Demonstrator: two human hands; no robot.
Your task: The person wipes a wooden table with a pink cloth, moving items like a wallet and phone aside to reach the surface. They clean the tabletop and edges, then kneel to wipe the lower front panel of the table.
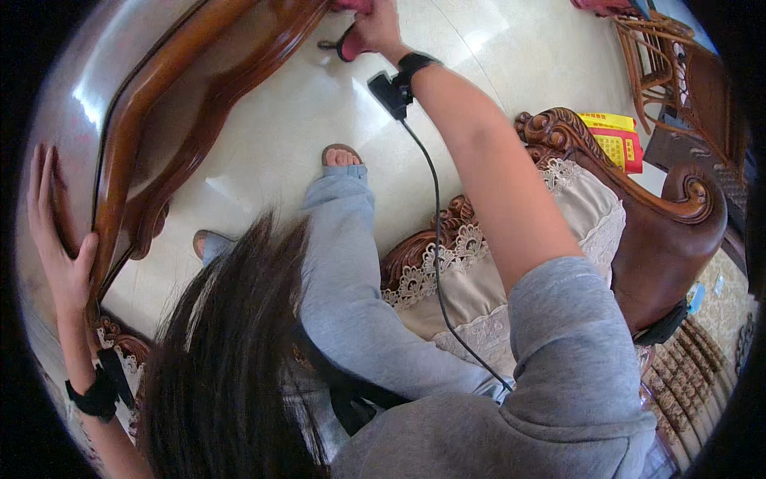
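Note:
My left hand (66,251) lies palm down on the glossy top (90,90) of a carved wooden table, by its rim. Its thumb is spread from the fingers, and it holds nothing. At the upper edge of the view, beyond the table's curved wooden apron (251,72), my right hand (378,27) grips a pink-red object (353,47). That object has a dark edge and a small dark loop; part of it lies outside the picture, and I cannot tell what it is.
A carved wooden sofa (664,239) with a lace-trimmed seat cover (473,293) stands at right. A black cable (435,197) runs from my right wrist device. Behind the armrest are a red and yellow bag (616,143) and a rattan chair (646,72). Sandalled feet rest on the tiled floor (269,143).

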